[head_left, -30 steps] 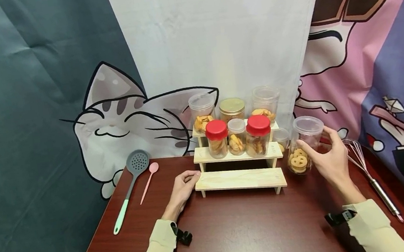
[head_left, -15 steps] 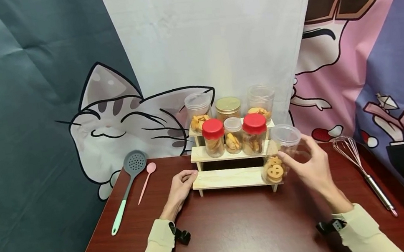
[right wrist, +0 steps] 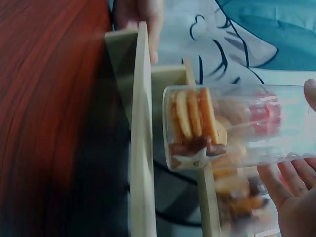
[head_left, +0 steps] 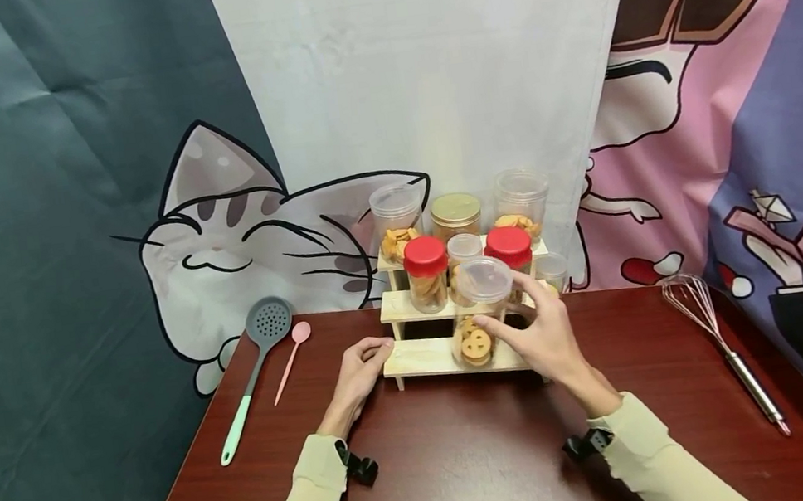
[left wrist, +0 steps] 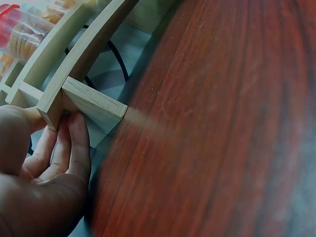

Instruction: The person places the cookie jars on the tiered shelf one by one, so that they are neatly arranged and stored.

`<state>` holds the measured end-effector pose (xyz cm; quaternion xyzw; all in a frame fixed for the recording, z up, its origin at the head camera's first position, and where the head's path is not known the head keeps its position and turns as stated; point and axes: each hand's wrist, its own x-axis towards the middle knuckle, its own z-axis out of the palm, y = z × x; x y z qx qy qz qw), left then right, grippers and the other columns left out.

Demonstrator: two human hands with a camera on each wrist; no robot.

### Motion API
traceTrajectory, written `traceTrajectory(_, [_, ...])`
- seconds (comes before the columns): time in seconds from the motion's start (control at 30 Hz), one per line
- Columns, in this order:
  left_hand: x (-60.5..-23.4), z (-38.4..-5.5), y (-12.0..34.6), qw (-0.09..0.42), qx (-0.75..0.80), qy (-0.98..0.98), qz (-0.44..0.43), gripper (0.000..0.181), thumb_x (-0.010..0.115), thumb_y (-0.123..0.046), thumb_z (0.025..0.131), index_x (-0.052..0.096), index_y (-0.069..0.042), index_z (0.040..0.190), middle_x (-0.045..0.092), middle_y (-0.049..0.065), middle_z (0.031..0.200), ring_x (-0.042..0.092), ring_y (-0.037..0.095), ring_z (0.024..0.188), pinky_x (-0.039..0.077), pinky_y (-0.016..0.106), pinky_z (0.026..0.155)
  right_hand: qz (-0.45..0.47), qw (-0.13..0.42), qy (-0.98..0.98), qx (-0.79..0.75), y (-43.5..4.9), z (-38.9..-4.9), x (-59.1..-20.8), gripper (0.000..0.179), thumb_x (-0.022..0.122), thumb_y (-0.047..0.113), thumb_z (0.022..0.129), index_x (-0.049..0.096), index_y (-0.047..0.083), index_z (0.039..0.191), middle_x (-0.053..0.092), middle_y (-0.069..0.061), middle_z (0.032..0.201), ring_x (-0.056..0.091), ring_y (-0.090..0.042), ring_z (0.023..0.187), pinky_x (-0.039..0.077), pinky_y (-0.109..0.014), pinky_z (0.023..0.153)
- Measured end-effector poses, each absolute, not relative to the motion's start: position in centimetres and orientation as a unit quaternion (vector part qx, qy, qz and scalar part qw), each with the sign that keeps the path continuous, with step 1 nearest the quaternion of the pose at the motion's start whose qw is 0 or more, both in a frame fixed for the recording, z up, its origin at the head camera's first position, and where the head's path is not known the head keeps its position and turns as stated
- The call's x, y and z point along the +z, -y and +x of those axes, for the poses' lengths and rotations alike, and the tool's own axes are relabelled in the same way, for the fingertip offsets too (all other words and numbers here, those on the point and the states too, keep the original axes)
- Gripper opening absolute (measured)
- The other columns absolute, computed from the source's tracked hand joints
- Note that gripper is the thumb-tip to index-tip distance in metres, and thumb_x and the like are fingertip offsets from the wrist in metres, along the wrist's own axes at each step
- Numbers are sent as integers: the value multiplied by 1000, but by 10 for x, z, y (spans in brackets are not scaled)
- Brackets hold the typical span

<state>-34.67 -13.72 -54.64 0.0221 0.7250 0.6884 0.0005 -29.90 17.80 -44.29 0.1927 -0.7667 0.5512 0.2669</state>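
Observation:
My right hand [head_left: 544, 340] grips a tall clear jar [head_left: 483, 317] of round cookies, thumb on the near side and fingers behind. The jar is in front of the middle step, its bottom close over the lowest step of a three-step wooden rack [head_left: 415, 357]; a thin gap shows there in the right wrist view. With the left hand [left wrist: 54, 170], I pinch that step's left end, thumb above and fingers underneath. On the middle step stand two red-lidded jars [head_left: 427, 276] and a small clear-lidded jar [head_left: 463, 248], partly hidden by the held jar.
The top step bears two wide clear jars [head_left: 396, 209] and a gold-lidded jar [head_left: 455, 212]. Another clear jar [head_left: 551, 270] stands behind the rack's right side. A grey skimmer [head_left: 263, 347] and pink spoon [head_left: 295, 351] lie left, a whisk [head_left: 725, 344] right.
My right hand has carried the cookie jar leftward from beside the rack's right end to above the middle of the lowest step. The left hand keeps its hold on the step's end.

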Motion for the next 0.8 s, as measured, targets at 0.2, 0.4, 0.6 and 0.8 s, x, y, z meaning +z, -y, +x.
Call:
traceTrajectory(0.2, [-548, -347, 136, 2, 691, -722, 21, 25, 72, -17, 106, 76, 2, 121, 79, 14, 118, 71, 7, 90, 56, 19, 78, 202, 246, 785, 531, -153, -307, -449, 78, 99, 24, 81, 63, 18, 149, 71, -7, 139, 70, -24, 123, 61, -37, 102])
traceTrajectory(0.4, [-548, -349, 137, -4, 689, -724, 24, 26, 72, -16, 105, 75, 4, 121, 80, 15, 118, 71, 5, 89, 56, 19, 78, 203, 249, 790, 523, -142, -315, -455, 79, 98, 22, 82, 61, 9, 150, 70, -14, 138, 67, -22, 122, 64, -43, 96])
traceTrajectory(0.6, [-547, -347, 136, 1, 686, -728, 21, 27, 72, -17, 106, 75, 4, 123, 79, 17, 120, 70, 5, 90, 55, 18, 79, 199, 245, 794, 519, -143, -315, -460, 82, 98, 24, 83, 58, 10, 153, 68, -12, 142, 66, -20, 124, 63, -41, 99])
traceTrajectory(0.8, [-546, -347, 137, 1, 691, -723, 19, 27, 73, -17, 105, 76, 3, 122, 79, 17, 120, 70, 6, 91, 55, 18, 80, 198, 229, 799, 520, -142, -313, -467, 84, 97, 25, 84, 56, 8, 155, 65, -13, 147, 68, -28, 130, 61, -45, 104])
